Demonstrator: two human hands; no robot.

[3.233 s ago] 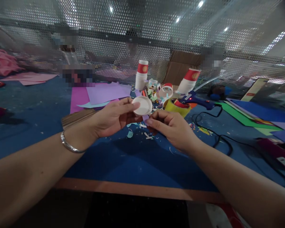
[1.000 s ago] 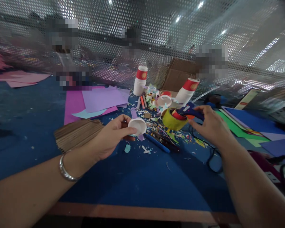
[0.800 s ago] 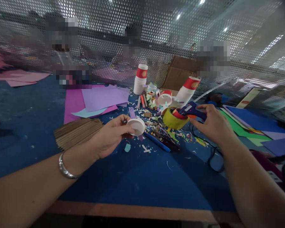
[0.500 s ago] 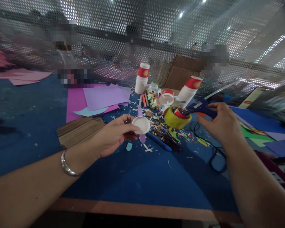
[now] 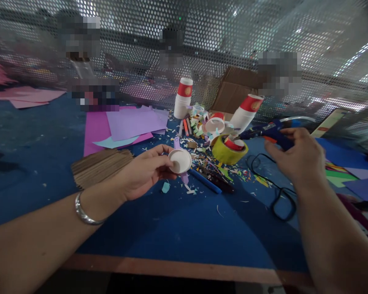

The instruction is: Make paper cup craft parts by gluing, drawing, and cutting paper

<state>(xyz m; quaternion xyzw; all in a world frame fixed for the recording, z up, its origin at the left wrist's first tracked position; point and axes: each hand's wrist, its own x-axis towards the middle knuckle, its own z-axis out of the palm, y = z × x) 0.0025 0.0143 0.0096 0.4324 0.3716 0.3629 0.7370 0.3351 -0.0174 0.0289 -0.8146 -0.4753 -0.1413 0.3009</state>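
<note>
In my left hand [image 5: 149,169] is a shallow white paper cup base [image 5: 181,161], pinched at its rim with the hollow side towards me. A purple paper strip [image 5: 177,143] shows above it, and more purple shows below; I cannot tell whether these are joined to it. My right hand [image 5: 303,157] grips a dark blue glue gun [image 5: 277,132], its nozzle pointing left above a yellow tape roll [image 5: 229,152]. A red and white cup piece [image 5: 233,143] sits inside the roll. The gun's black cord [image 5: 274,185] loops on the table below.
Paper scraps [image 5: 202,157] and a blue pen [image 5: 205,181] lie mid-table. Behind stand two paper cup stacks [image 5: 183,98] [image 5: 248,112] and cardboard [image 5: 233,90] against a perforated metal screen [image 5: 135,53]. Cardboard strips [image 5: 101,165] and purple sheets [image 5: 135,124] lie left, coloured paper [image 5: 340,157] right.
My right hand has moved right and slightly up with the glue gun, drawing its nozzle back from over the tape roll. My left hand has shifted slightly left, still holding the cup base.
</note>
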